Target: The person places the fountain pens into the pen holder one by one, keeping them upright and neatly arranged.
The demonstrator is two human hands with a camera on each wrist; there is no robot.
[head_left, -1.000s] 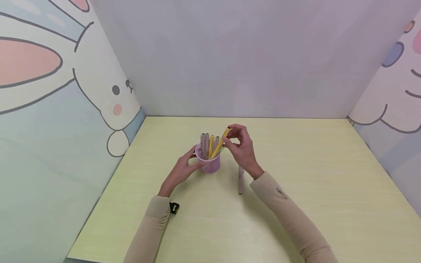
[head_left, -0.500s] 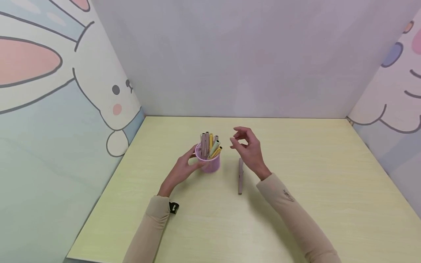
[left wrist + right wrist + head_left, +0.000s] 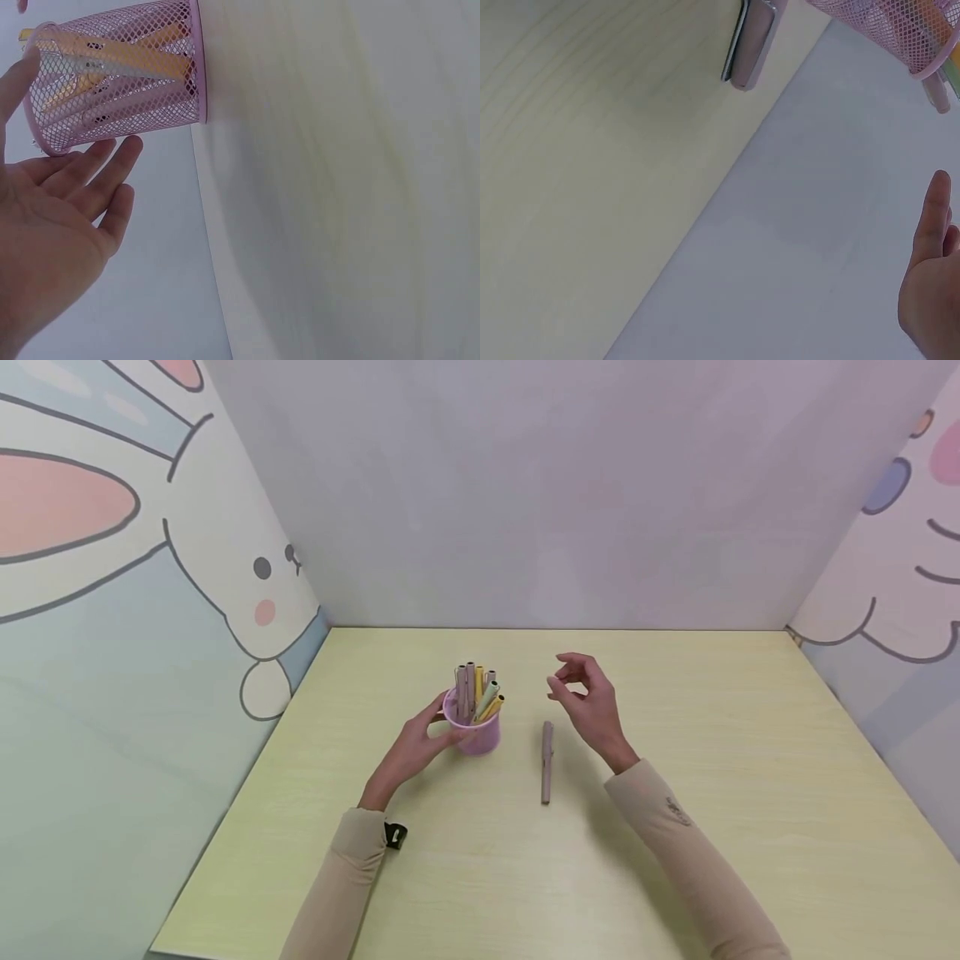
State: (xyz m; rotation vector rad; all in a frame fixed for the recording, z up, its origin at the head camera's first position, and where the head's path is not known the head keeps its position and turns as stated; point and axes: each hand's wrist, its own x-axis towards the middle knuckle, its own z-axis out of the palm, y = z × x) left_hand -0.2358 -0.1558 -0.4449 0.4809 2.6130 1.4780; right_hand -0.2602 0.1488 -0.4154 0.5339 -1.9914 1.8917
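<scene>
My left hand [image 3: 408, 750] holds a pink mesh pen holder [image 3: 483, 742] between thumb and fingers as it stands upright on the table. Several capped pens lean inside it: mauve pens [image 3: 462, 689], a pale green pen [image 3: 487, 697] and yellow pens [image 3: 493, 707]. In the left wrist view the fingers [image 3: 97, 176] touch the side of the mesh near its rim. To the right, my right hand [image 3: 596, 706] hovers with loosely bent fingers and nothing in them. Below and left of that hand, one mauve pen [image 3: 547, 764] lies on the table; its clip end shows in the right wrist view.
The pale yellow table [image 3: 750, 777] meets a plain wall [image 3: 540, 510] at the back. Side walls with cartoon animals [image 3: 240, 560] stand left and right. A small black device [image 3: 395, 835] sits at the left cuff.
The right hand has let go of a yellow pen, which dropped deeper into the pen holder, and has drawn away to the right. The left hand stays on the pen holder.
</scene>
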